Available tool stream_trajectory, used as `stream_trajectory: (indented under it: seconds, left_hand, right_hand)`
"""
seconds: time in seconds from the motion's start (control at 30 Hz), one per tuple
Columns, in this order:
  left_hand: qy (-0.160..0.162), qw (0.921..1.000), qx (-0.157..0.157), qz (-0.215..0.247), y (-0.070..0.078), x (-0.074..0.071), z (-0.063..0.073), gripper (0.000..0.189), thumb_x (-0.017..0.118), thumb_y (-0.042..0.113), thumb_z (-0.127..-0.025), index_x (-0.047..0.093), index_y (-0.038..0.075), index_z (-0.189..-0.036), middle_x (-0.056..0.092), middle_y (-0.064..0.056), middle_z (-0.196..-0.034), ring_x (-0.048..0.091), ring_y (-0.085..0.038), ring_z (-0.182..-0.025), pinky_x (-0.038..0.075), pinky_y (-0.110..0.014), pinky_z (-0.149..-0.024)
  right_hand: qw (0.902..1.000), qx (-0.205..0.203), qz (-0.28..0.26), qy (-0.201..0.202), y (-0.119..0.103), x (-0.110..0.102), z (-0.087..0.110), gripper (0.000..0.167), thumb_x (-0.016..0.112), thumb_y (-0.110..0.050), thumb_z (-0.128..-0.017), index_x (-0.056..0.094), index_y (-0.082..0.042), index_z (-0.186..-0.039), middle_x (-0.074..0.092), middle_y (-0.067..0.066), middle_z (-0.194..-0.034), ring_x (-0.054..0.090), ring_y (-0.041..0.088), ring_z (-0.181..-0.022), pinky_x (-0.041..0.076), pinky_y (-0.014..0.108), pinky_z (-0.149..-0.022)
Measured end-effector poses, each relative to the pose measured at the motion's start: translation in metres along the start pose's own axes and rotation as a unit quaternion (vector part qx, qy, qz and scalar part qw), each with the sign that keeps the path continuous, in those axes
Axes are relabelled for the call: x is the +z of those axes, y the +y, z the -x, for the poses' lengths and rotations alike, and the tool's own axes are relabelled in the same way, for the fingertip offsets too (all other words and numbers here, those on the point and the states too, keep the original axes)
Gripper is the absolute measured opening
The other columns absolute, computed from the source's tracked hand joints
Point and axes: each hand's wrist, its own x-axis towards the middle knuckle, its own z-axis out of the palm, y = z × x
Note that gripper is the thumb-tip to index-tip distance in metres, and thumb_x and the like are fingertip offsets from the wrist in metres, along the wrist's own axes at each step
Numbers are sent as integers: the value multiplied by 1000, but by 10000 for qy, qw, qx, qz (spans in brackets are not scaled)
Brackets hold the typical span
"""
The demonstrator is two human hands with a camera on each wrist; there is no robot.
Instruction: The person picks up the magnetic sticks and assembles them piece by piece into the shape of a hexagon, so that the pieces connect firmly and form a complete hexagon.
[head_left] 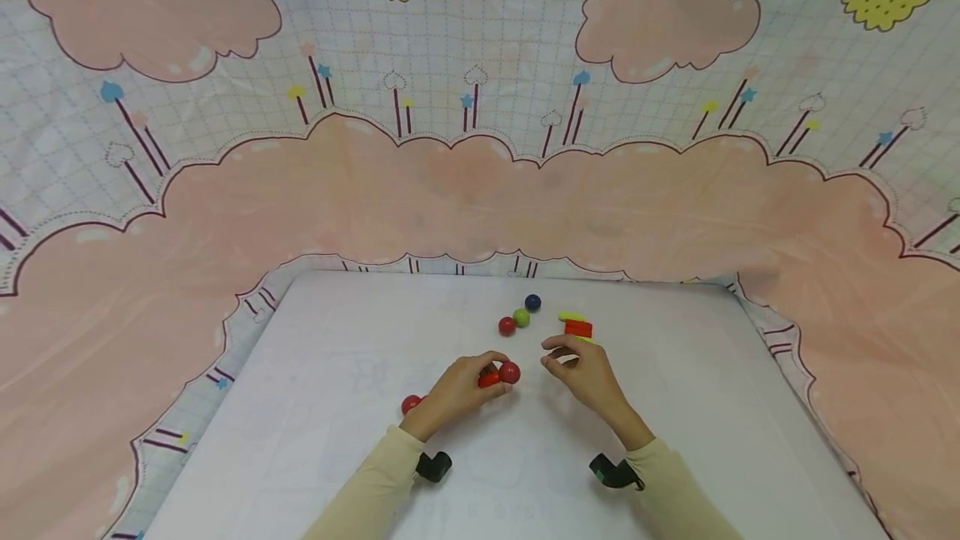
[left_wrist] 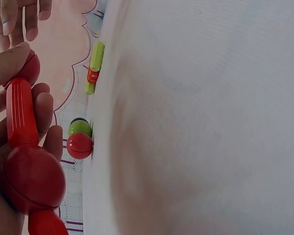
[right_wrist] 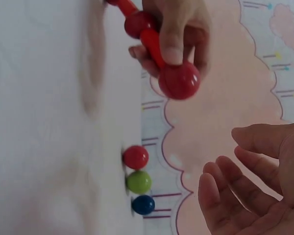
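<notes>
My left hand (head_left: 459,390) grips a chain of red balls joined by red rods, holding it above the white table. The chain's end ball (right_wrist: 180,80) and a ridged red rod (left_wrist: 22,110) lie by the thumb and fingers. A middle red ball (left_wrist: 33,180) follows, then a second rod (right_wrist: 127,7); another red ball (head_left: 411,404) shows behind the wrist. To the right, my right hand (head_left: 588,373) hovers with fingers loosely bent, nothing between them. It is nearest to the small pile of red rods (head_left: 578,329) and yellow-green rods (head_left: 572,317).
Beyond the hands, a red ball (head_left: 507,326), a green ball (head_left: 521,317) and a dark blue ball (head_left: 532,302) sit in a slanting row on the white table (head_left: 360,332). A patterned cloth (head_left: 450,198) with clouds hangs behind and around the table.
</notes>
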Motion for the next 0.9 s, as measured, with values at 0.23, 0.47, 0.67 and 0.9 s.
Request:
stream_trajectory:
  seconds: [0.23, 0.47, 0.67, 0.9]
  left_hand:
    - [-24, 10000, -12, 16, 0, 0, 1, 42, 72, 37, -89, 59, 23, -127, 71, 1, -104, 61, -11, -92, 53, -32, -85]
    - [79, 9999, 85, -55, 1, -1, 2, 40, 72, 35, -89, 60, 21, -125, 72, 0, -100, 60, -11, -88, 51, -29, -81]
    - [89, 9999, 115, -53, 1, -1, 3, 40, 72, 36, -89, 61, 21, -125, 72, 0, -100, 60, -10, -88, 51, -28, -80]
    - [53, 9999, 107, 2, 1, -2, 3, 41, 71, 37, -89, 60, 21, -126, 71, 1, -102, 60, -11, -89, 52, -29, -82]
  right_hand:
    - [9995, 12, 108, 311, 12, -17, -5, 23, 75, -12, -86, 71, -9, -108, 72, 11, -107, 68, 22, -97, 53, 25, -80]
    - [9983, 31, 227, 529, 25, -27, -9, 24, 75, -9, -85, 71, -5, -108, 73, 12, -107, 68, 25, -97, 52, 25, -77]
    - [9976, 92, 346, 599, 39, -34, -12, 23, 74, -9, -86, 71, -7, -109, 72, 12, -110, 68, 26, -98, 53, 26, -78]
    - [9967, 214, 381, 684, 54, -38, -17, 24, 73, -6, -86, 70, -4, -110, 72, 14, -110, 68, 28, -98, 54, 26, -78]
